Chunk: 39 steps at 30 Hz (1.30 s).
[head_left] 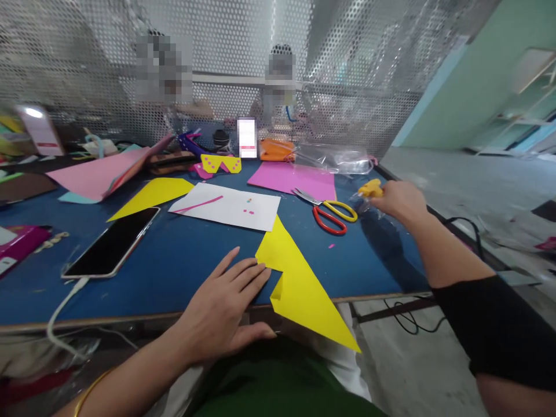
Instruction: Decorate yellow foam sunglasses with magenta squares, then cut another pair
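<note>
My left hand (232,295) lies at the table's front edge with its fingers stretched out. Its fingertips touch a cut piece of yellow paper (299,284), whose pointed end hangs over the edge. Off to the right, my right hand (402,200) grips a small yellow tool (370,189); its exact kind is unclear. Clear plastic lies just beneath that hand. Between the hands rest scissors (324,209) with one red and one yellow handle, blades apart. A white sheet (234,205) bearing a pink strip and small pink bits lies beyond my left hand.
A phone (115,243) with a white cable lies at left. Yellow paper glasses (221,164), pink paper (295,178), an orange pouch (277,150), and a lit phone (247,138) are farther back. Behind a perforated metal screen (243,35) are other people.
</note>
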Motion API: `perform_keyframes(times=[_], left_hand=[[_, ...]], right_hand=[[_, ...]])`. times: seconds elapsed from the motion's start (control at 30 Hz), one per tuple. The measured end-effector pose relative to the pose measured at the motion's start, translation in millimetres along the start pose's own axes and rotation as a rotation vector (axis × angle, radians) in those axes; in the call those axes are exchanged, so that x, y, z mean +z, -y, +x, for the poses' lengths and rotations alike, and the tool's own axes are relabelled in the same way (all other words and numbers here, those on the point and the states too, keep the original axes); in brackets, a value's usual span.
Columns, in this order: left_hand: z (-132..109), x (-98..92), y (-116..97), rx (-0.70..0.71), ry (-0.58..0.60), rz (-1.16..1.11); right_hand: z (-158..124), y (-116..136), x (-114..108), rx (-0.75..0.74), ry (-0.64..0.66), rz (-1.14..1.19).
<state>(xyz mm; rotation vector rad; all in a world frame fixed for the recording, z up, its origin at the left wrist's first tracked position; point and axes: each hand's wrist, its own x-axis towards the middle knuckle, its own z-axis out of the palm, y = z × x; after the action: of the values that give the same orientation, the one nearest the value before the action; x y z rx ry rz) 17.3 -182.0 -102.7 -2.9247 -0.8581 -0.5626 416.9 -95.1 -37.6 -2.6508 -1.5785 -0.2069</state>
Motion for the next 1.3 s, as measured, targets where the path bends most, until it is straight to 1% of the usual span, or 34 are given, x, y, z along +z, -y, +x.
perform_keyframes(times=[0.1, 0.17, 0.2, 0.27, 0.33, 0.37, 0.4, 0.43, 0.5, 0.53, 0.6, 0.7, 0.87, 0.93, 1.1, 1.3], left_hand=[[2.9, 1.1, -1.3, -0.022, -0.016, -0.005], [4.7, 2.0, -2.7, -0.020, -0.032, 0.014], [5.6, 2.6, -3.6, -0.015, -0.043, 0.025], [6.9, 4.3, -5.4, -0.004, -0.062, 0.041], [7.2, 6.8, -7.2, -0.002, -0.069, 0.053], [7.0, 8.2, -7.9, -0.004, -0.073, 0.057], [6.6, 9.6, -8.5, -0.007, -0.073, 0.063], [6.1, 10.8, -9.0, -0.008, -0.073, 0.070], [5.1, 12.4, -9.5, -0.005, -0.076, 0.094], [4.6, 12.9, -9.6, 0.003, -0.070, 0.108], [3.9, 13.5, -9.8, 0.025, -0.075, 0.131], [2.5, 15.0, -10.3, 0.038, -0.103, 0.138], [-0.3, 19.9, -10.4, 0.029, -0.112, 0.137], [-0.8, 22.2, -9.4, 0.047, -0.111, 0.149], [0.5, 25.2, -7.3, 0.074, -0.109, 0.227], [1.7, 19.0, -7.0, 0.078, 0.004, 0.239]], right_hand=[[-9.7, 2.3, -0.4, 0.044, -0.146, 0.078], [-22.9, 3.5, -2.1, 0.054, -0.230, 0.175], [-31.9, 4.4, -3.2, 0.042, -0.250, 0.240], [-54.3, 7.3, -5.1, -0.040, -0.225, 0.398], [-80.0, 12.7, -6.3, -0.189, -0.118, 0.579], [-92.5, 16.5, -6.5, -0.294, -0.054, 0.701], [-103.9, 21.1, -6.4, -0.442, 0.079, 0.941], [-113.6, 26.2, -6.1, -0.504, 0.255, 1.051], [-126.5, 37.2, -4.3, -0.563, 0.535, 1.129], [-129.7, 42.6, -2.9, -0.568, 0.625, 1.133], [-130.8, 51.9, 0.9, -0.593, 0.715, 1.137], [-127.1, 59.2, 7.3, -0.622, 0.735, 1.132], [-126.6, 55.3, 16.3, -0.607, 0.762, 1.055], [-127.5, 53.4, 19.3, -0.605, 0.735, 1.030], [-126.5, 55.6, 23.6, -0.705, 0.622, 0.953], [-125.9, 57.8, 22.5, -0.704, 0.511, 0.907]])
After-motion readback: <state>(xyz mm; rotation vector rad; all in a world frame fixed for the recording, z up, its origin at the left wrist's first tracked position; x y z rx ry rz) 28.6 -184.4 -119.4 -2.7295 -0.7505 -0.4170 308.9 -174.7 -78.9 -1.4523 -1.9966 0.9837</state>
